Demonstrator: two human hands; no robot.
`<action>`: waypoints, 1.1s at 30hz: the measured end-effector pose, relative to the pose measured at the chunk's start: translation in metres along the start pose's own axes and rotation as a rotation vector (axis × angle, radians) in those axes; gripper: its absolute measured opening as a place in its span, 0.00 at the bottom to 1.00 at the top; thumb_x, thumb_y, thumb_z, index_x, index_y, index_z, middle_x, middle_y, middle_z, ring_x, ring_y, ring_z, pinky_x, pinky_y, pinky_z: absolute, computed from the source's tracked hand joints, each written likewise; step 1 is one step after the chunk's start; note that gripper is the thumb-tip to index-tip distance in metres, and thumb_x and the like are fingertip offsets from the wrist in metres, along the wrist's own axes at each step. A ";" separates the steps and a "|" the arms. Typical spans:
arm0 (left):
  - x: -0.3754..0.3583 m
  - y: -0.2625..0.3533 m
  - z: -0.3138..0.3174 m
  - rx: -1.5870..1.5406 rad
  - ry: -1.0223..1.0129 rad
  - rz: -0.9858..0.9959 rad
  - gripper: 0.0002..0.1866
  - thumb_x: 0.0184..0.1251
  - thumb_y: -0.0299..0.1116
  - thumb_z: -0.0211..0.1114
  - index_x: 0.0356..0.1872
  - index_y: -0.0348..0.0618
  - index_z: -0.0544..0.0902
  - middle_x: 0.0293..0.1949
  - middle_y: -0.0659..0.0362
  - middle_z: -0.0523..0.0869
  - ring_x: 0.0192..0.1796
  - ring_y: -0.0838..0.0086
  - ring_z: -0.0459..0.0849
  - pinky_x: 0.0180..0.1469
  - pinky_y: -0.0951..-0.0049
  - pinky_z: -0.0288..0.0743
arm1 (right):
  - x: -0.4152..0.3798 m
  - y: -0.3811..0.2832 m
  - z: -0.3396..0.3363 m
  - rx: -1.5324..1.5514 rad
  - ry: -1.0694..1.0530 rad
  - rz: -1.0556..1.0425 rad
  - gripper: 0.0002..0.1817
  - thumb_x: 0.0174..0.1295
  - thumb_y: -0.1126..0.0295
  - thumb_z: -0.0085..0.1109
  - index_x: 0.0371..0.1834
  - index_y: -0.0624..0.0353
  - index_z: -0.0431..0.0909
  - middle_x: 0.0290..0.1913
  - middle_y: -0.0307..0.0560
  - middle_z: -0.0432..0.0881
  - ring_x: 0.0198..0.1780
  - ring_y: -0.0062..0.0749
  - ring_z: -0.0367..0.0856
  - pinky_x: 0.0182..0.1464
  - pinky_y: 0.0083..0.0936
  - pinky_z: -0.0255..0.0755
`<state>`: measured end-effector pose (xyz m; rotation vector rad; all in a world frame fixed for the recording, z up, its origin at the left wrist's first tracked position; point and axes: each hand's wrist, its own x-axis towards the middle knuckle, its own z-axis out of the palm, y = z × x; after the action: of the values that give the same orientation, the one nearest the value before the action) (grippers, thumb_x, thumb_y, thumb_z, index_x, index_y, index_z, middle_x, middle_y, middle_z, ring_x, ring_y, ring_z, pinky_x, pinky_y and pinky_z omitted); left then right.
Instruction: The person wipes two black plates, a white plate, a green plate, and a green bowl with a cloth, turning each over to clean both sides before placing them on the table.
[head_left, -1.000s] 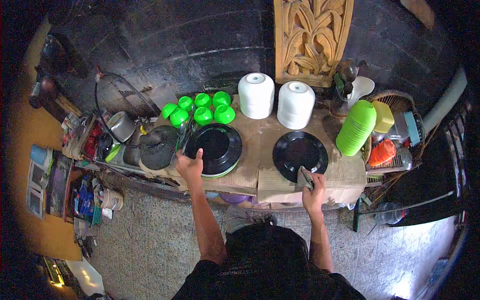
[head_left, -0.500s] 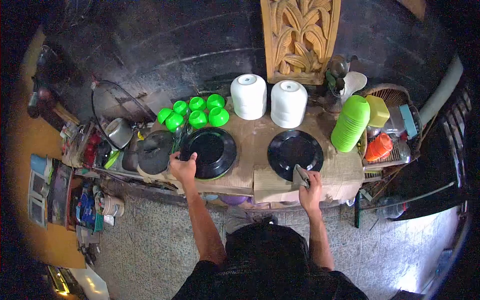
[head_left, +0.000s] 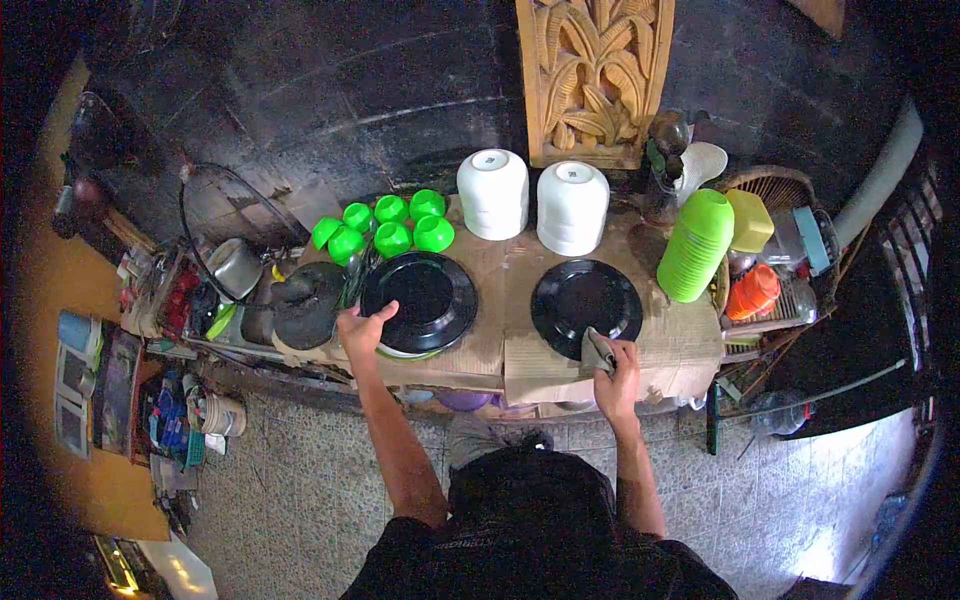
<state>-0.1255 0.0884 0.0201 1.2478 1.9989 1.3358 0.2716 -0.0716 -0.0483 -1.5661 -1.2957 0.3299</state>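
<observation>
My left hand (head_left: 362, 335) grips the near left rim of a black plate (head_left: 425, 300), its thumb over the edge. Pale and green rims (head_left: 412, 353) show beneath that plate, at its near side. On the right, another black plate (head_left: 580, 300) lies on the cardboard. My right hand (head_left: 620, 378) is closed on a grey cloth (head_left: 598, 350), which rests against this plate's near edge. A bundle of spoons and forks (head_left: 354, 280) lies just left of the left plate.
Behind the plates stand several upturned green cups (head_left: 393, 237) and two stacks of white bowls (head_left: 493, 195) (head_left: 572, 208). A leaning stack of green cups (head_left: 697, 245) and a basket (head_left: 825, 275) are at the right. A dark lid (head_left: 305, 310) lies left. Cardboard (head_left: 560, 378) covers the worktop.
The left plate has shifted slightly away and to the right, baring more of the rims beneath it. My right hand and cloth have hardly moved; the whole view slid slightly left.
</observation>
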 end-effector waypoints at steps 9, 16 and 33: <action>0.018 -0.012 -0.012 0.265 -0.234 -0.205 0.41 0.42 0.59 0.88 0.39 0.27 0.84 0.31 0.54 0.87 0.20 0.72 0.82 0.18 0.70 0.76 | 0.000 0.004 -0.002 -0.058 -0.019 -0.035 0.30 0.48 0.82 0.61 0.60 0.58 0.84 0.50 0.56 0.80 0.53 0.55 0.82 0.60 0.42 0.76; 0.017 -0.006 -0.023 0.182 -0.298 -0.188 0.46 0.41 0.59 0.88 0.46 0.21 0.84 0.35 0.50 0.90 0.22 0.69 0.85 0.20 0.68 0.79 | 0.000 0.005 -0.001 -0.057 -0.004 -0.043 0.29 0.50 0.82 0.59 0.59 0.58 0.85 0.48 0.56 0.80 0.53 0.55 0.82 0.59 0.42 0.76; -0.009 -0.014 0.009 -0.586 0.225 -0.173 0.41 0.64 0.41 0.82 0.70 0.31 0.71 0.62 0.46 0.83 0.56 0.68 0.85 0.58 0.68 0.79 | 0.000 0.004 0.001 -0.063 0.008 -0.043 0.31 0.45 0.84 0.58 0.59 0.58 0.84 0.48 0.55 0.80 0.53 0.56 0.81 0.58 0.44 0.77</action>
<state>-0.1206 0.0836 0.0027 0.6661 1.6135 1.8508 0.2734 -0.0711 -0.0523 -1.5882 -1.3431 0.2574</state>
